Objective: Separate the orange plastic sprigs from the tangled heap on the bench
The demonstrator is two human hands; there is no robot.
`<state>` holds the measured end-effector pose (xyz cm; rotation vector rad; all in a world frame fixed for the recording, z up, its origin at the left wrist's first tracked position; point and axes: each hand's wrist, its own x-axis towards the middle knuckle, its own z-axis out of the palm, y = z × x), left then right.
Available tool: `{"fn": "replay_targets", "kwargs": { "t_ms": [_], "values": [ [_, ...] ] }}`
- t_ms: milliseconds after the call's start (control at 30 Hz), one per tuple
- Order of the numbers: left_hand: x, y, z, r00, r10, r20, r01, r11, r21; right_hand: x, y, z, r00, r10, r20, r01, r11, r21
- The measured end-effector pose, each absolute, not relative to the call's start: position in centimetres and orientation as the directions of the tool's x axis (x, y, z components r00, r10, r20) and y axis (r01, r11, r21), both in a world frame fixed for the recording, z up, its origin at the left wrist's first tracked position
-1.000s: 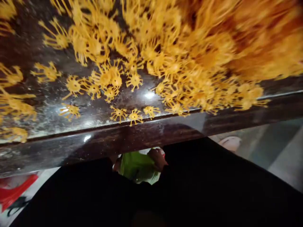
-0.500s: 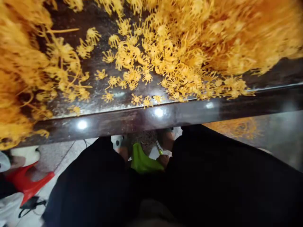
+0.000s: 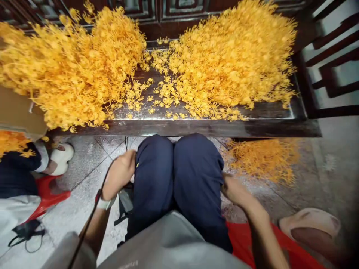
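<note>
My left hand (image 3: 119, 175) is beside my left knee, its fingers curled in against the side of the dark blue trousers (image 3: 155, 175). Whatever those fingers hold, if anything, is hidden. On the other side, my right hand (image 3: 234, 190) rests by my right thigh, slightly blurred, with its fingertips out of sight against the cloth. In front of my knees, a dark wooden bench (image 3: 157, 130) bears two heaps of yellow-orange pieces. Tangled stringy pieces make up the left heap (image 3: 81, 67); small spidery, many-legged pieces make up the right heap (image 3: 232, 59).
More orange strands (image 3: 266, 158) lie on the floor under the bench's right side. A cardboard box (image 3: 19, 112) stands at left, near a seated person's shoe (image 3: 62, 158) and a red stool (image 3: 52, 194). Red plastic (image 3: 241, 235) shows beneath me. Dark lattice (image 3: 333, 67) borders the right.
The view has drawn back from the bench, showing both heaps whole. My two hands have come into view beside my legs. My knees are together now, and the green object between them no longer shows.
</note>
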<state>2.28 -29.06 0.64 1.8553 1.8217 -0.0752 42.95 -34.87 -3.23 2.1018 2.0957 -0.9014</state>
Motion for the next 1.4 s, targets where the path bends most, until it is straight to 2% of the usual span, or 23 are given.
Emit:
{"fn": "replay_targets", "kwargs": {
  "t_ms": [67, 100, 133, 167, 200, 267, 333, 433, 600, 800, 967, 1067, 1167, 1267, 1400],
  "values": [
    [5.2, -26.8, 2.8, 0.132, 0.988, -0.085, 0.899, -0.083, 0.431, 43.8, -34.3, -0.3, -0.12, 0.983, -0.136, 0.919, 0.058, -0.391],
    [7.2, -25.5, 3.8, 0.211, 0.977, 0.035, 0.892, -0.207, 0.402, 43.5, -34.0, 1.7, -0.164, 0.983, 0.077, 0.894, 0.181, -0.41],
    [9.6, -24.3, 4.7, 0.317, 0.941, 0.119, 0.884, -0.339, 0.323, 42.6, -33.8, 3.9, -0.133, 0.946, 0.295, 0.845, 0.264, -0.465],
    [12.1, -23.2, 5.5, 0.437, 0.887, 0.147, 0.856, -0.46, 0.234, 41.3, -33.7, 6.0, -0.145, 0.9, 0.411, 0.77, 0.363, -0.524],
    [14.7, -22.4, 6.0, 0.572, 0.806, 0.153, 0.788, -0.591, 0.17, 39.7, -33.7, 7.9, -0.279, 0.826, 0.49, 0.649, 0.538, -0.538],
    [19.2, -21.6, 6.7, 0.778, 0.614, 0.134, 0.606, -0.79, 0.097, 36.4, -33.8, 10.3, -0.557, 0.673, 0.487, 0.523, 0.74, -0.423],
    [22.4, -21.8, 7.1, 0.858, 0.497, 0.125, 0.497, -0.867, 0.037, 34.1, -34.0, 10.9, -0.664, 0.593, 0.456, 0.505, 0.805, -0.312],
    [24.7, -22.8, 7.9, 0.877, 0.469, 0.105, 0.472, -0.881, -0.011, 33.3, -34.4, 9.9, -0.654, 0.6, 0.461, 0.56, 0.794, -0.238],
    [25.6, -23.9, 9.0, 0.895, 0.441, 0.063, 0.444, -0.895, -0.038, 34.7, -34.9, 9.0, -0.569, 0.579, 0.583, 0.483, 0.81, -0.333],
    [26.1, -24.5, 8.9, 0.919, 0.394, 0.017, 0.394, -0.916, -0.072, 35.7, -34.7, 9.8, -0.509, 0.641, 0.575, 0.537, 0.758, -0.37],
    [26.0, -24.7, 8.3, 0.929, 0.368, 0.05, 0.371, -0.923, -0.1, 36.0, -34.4, 10.3, -0.509, 0.656, 0.558, 0.584, 0.739, -0.335],
    [25.3, -24.5, 8.5, 0.934, 0.354, 0.046, 0.357, -0.927, -0.114, 35.6, -34.0, 10.8, -0.557, 0.623, 0.549, 0.585, 0.764, -0.273],
    [24.7, -24.0, 8.4, 0.929, 0.364, 0.064, 0.368, -0.926, -0.081, 34.9, -33.6, 11.1, -0.663, 0.563, 0.493, 0.557, 0.811, -0.177],
    [24.4, -23.4, 7.0, 0.922, 0.369, 0.116, 0.371, -0.929, 0.005, 34.6, -33.0, 11.4, -0.714, 0.526, 0.462, 0.532, 0.836, -0.131],
    [23.9, -22.3, 3.7, 0.863, 0.479, 0.157, 0.424, -0.858, 0.289, 33.9, -31.5, 12.7, -0.689, 0.534, 0.49, 0.553, 0.825, -0.12]
  ]
}}
